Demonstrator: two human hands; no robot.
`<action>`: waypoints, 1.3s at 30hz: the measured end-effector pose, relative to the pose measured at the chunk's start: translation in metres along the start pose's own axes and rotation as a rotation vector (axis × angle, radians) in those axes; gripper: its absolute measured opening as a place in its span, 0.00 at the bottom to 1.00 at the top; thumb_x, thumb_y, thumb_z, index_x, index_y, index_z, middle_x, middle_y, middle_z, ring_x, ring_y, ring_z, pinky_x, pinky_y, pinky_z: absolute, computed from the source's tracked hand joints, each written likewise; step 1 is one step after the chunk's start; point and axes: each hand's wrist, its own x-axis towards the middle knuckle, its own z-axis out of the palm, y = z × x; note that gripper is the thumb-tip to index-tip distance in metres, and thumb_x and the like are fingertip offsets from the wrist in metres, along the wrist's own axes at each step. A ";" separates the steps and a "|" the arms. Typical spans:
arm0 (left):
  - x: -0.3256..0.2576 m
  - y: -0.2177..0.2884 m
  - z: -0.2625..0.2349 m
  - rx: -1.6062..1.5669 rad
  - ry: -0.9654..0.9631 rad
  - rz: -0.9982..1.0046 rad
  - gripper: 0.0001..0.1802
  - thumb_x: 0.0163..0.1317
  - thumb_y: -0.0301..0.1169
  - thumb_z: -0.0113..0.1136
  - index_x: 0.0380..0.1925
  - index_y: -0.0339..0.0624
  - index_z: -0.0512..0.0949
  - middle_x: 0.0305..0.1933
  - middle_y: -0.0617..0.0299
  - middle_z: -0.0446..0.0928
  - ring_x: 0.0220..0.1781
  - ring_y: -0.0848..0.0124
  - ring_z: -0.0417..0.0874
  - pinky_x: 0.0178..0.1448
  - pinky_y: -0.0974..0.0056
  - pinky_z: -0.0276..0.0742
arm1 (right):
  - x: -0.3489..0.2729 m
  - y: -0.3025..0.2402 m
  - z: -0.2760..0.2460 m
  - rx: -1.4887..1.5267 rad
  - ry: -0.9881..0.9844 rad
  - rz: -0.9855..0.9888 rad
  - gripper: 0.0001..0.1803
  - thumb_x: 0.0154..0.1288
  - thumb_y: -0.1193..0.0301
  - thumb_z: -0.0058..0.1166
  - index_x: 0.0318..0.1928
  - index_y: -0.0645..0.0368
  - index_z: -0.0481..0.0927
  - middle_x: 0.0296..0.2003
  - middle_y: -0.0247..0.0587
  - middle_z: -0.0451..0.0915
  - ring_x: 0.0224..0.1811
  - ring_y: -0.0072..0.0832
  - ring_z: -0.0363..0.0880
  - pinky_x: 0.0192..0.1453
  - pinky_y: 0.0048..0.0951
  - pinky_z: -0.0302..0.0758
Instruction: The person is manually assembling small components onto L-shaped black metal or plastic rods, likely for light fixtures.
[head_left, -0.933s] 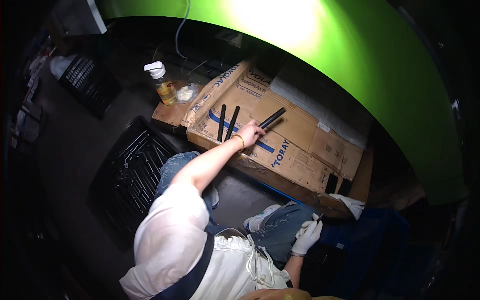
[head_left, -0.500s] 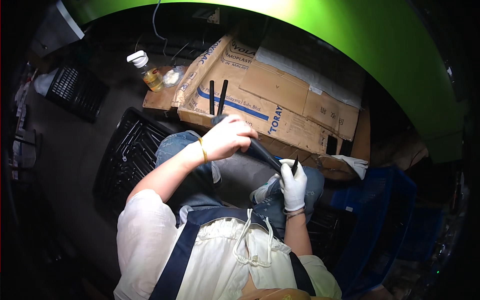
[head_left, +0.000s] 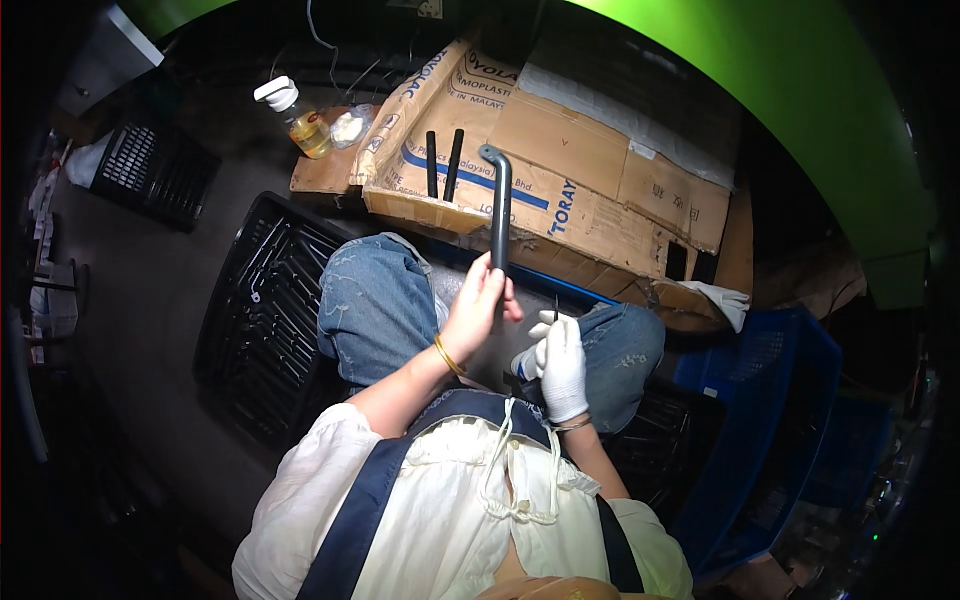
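Note:
My bare left hand (head_left: 478, 315) is closed round the lower part of a black bar-shaped handle (head_left: 501, 215). The handle stands nearly upright in view, its bent upper end flattened and pierced by a hole. To its right, over my lap, my white-gloved right hand (head_left: 562, 368) grips a slim dark pointed blade (head_left: 556, 306), whose tip sticks up past the fingers. The blade's grip is hidden in the glove. Two straight black bars (head_left: 453, 165) lean side by side on the cardboard, left of the handle's bent end.
Flattened cardboard (head_left: 600, 240) covers the work surface ahead. A bottle of yellow liquid (head_left: 308, 132) and a small clear tub with white contents (head_left: 348, 128) stand at its left. A black crate of dark handles (head_left: 265, 310) lies left of my knees; blue crates (head_left: 760, 430) stand at right.
The handle has swung from slanting between both hands to nearly upright in my left hand, which has come lower and closer. My right hand has shifted slightly left, apart from the handle.

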 end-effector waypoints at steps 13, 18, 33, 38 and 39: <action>-0.055 0.029 0.002 0.047 -0.173 -0.139 0.29 0.76 0.35 0.44 0.73 0.43 0.52 0.38 0.64 0.69 0.24 0.81 0.68 0.22 0.77 0.68 | -0.016 -0.067 0.007 -0.676 -0.157 -0.312 0.07 0.70 0.68 0.50 0.40 0.56 0.78 0.33 0.48 0.81 0.34 0.49 0.81 0.36 0.42 0.77; -0.061 0.031 0.005 0.124 -0.213 -0.086 0.30 0.76 0.33 0.43 0.74 0.42 0.49 0.46 0.63 0.67 0.26 0.80 0.69 0.25 0.75 0.68 | -0.017 -0.068 0.010 -0.727 -0.155 -0.414 0.07 0.69 0.66 0.51 0.39 0.55 0.77 0.31 0.46 0.81 0.31 0.47 0.82 0.34 0.42 0.78; -0.066 0.022 0.008 0.266 -0.169 0.007 0.29 0.76 0.31 0.42 0.74 0.41 0.50 0.41 0.67 0.67 0.25 0.84 0.65 0.27 0.77 0.64 | -0.019 -0.064 0.008 -0.830 -0.229 -0.385 0.07 0.70 0.65 0.48 0.38 0.54 0.75 0.30 0.46 0.80 0.29 0.47 0.81 0.31 0.44 0.78; -0.066 0.017 0.014 0.350 -0.110 0.055 0.28 0.76 0.31 0.42 0.73 0.39 0.52 0.36 0.69 0.67 0.25 0.85 0.63 0.28 0.77 0.63 | -0.020 -0.054 0.015 -0.853 -0.169 -0.429 0.08 0.71 0.65 0.47 0.37 0.53 0.74 0.26 0.45 0.78 0.27 0.46 0.80 0.30 0.44 0.77; -0.065 0.016 0.014 0.418 -0.097 0.108 0.28 0.76 0.31 0.41 0.73 0.39 0.52 0.37 0.69 0.67 0.26 0.86 0.63 0.29 0.77 0.63 | -0.021 -0.053 0.016 -0.860 -0.160 -0.431 0.08 0.71 0.65 0.47 0.37 0.53 0.74 0.26 0.44 0.78 0.27 0.46 0.80 0.30 0.44 0.77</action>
